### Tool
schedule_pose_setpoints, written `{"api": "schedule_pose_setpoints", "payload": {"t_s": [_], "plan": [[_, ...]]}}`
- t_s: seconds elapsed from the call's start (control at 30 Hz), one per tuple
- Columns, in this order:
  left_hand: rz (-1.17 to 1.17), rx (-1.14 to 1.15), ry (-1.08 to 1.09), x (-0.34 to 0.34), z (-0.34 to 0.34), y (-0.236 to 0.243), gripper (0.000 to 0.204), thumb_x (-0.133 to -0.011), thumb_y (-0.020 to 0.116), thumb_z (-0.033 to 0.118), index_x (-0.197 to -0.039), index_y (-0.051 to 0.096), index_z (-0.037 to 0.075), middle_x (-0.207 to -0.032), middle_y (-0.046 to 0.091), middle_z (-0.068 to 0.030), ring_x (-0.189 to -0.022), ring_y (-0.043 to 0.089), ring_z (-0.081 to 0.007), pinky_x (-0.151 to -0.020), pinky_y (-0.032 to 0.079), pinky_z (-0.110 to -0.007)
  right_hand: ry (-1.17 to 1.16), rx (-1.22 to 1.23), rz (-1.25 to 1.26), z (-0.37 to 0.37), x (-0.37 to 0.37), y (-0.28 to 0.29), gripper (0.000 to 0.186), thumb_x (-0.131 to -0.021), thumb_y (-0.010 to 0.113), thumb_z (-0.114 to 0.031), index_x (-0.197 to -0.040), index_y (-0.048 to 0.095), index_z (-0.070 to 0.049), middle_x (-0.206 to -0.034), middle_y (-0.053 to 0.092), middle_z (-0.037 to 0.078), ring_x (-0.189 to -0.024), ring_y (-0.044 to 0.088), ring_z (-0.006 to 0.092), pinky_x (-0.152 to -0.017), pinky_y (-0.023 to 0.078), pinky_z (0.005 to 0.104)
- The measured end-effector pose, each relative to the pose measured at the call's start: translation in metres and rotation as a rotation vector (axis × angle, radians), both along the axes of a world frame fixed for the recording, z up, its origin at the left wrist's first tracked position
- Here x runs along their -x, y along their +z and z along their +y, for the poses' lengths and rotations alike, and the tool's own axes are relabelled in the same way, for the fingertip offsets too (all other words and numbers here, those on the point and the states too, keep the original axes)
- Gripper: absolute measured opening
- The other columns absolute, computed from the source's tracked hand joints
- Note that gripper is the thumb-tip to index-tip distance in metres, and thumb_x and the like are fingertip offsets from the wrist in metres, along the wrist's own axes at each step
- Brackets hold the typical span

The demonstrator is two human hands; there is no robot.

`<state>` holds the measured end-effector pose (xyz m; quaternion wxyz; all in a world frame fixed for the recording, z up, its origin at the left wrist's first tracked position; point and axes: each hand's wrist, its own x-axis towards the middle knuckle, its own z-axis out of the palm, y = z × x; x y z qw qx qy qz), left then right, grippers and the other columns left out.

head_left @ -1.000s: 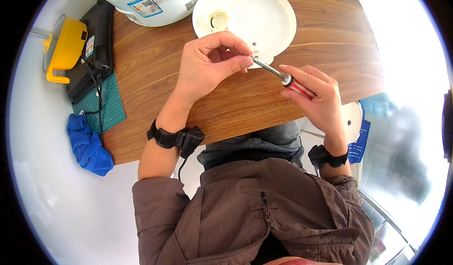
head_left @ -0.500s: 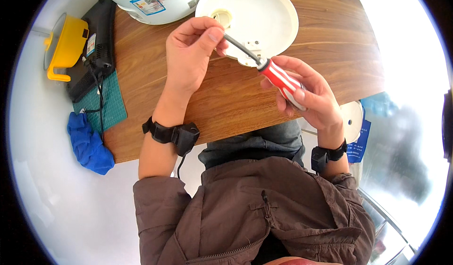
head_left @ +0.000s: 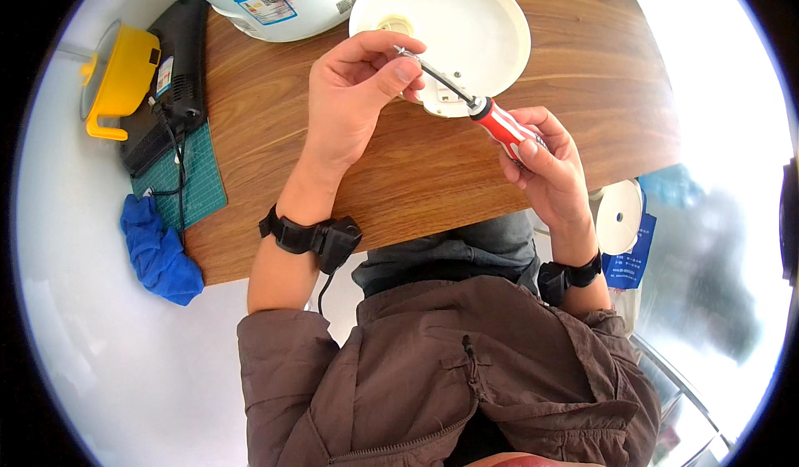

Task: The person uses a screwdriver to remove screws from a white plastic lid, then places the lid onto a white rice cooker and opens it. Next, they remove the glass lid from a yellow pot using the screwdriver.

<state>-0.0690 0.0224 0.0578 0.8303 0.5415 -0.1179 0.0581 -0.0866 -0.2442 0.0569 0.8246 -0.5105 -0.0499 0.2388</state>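
Note:
My right hand (head_left: 545,163) is wrapped round the red and white handle of a screwdriver (head_left: 505,131), its dark shaft slanting up to the left. A small pointed silver screw (head_left: 401,50) sits at the shaft's tip. Thumb and forefinger of my left hand (head_left: 358,92) close round the screw and the shaft end; the finger contact is partly hidden. Just beyond and below the hands lies a round white dish-shaped base (head_left: 491,26), with metal brackets at its edge and a cream ring-shaped part inside. My left hand overlaps its near left edge.
The wooden table (head_left: 275,151) also bears a white appliance (head_left: 308,9) at the back left, beside a black device (head_left: 179,84) with a cable and a yellow pot (head_left: 129,76). A blue cloth (head_left: 158,250) hangs by a green cutting mat (head_left: 204,176). A white disc (head_left: 618,217) is off the right edge.
Both hands and the screwdriver have shifted slightly to the right. The left thumb and forefinger have loosened a little, so that the screw at the tip shows between them.

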Motion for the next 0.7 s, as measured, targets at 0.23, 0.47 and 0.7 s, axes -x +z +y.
{"api": "schedule_pose_setpoints", "payload": {"t_s": [0.23,0.47,0.7], "plan": [[-0.191,-0.314,0.426,-0.008,0.002,0.006,0.04,-0.091,0.08,0.017,-0.123,0.064,0.001,-0.093,0.065,-0.0021,-0.084,0.061,-0.0092,-0.074,0.052,-0.022,-0.072,-0.067,-0.025,-0.006,0.0,-0.004,0.031,-0.097,0.069,-0.016,-0.124,0.061,-0.004,-0.096,0.068,0.006,-0.07,0.06,0.0091,-0.058,0.045,0.0203],[0.019,-1.206,0.71,-0.014,0.014,-0.018,0.073,-0.095,0.07,0.044,-0.138,0.038,-0.005,-0.097,0.063,-0.013,-0.09,0.065,-0.0298,-0.082,0.055,-0.044,-0.202,0.004,-0.055,-0.02,-0.005,-0.005,0.03,-0.097,0.069,-0.015,-0.124,0.062,-0.005,-0.105,0.07,0.009,-0.071,0.059,0.0089,-0.06,0.047,0.0206],[0.431,-0.516,0.2,-0.014,0.0,-0.012,0.059,-0.099,0.066,0.03,-0.138,0.039,-0.005,-0.119,0.065,-0.0189,-0.097,0.071,-0.0225,-0.074,0.061,-0.034,-0.227,0.078,-0.052,-0.024,-0.003,-0.01,0.03,-0.096,0.07,-0.014,-0.123,0.063,-0.004,-0.098,0.067,0.005,-0.072,0.06,0.0083,-0.06,0.047,0.021]]}}
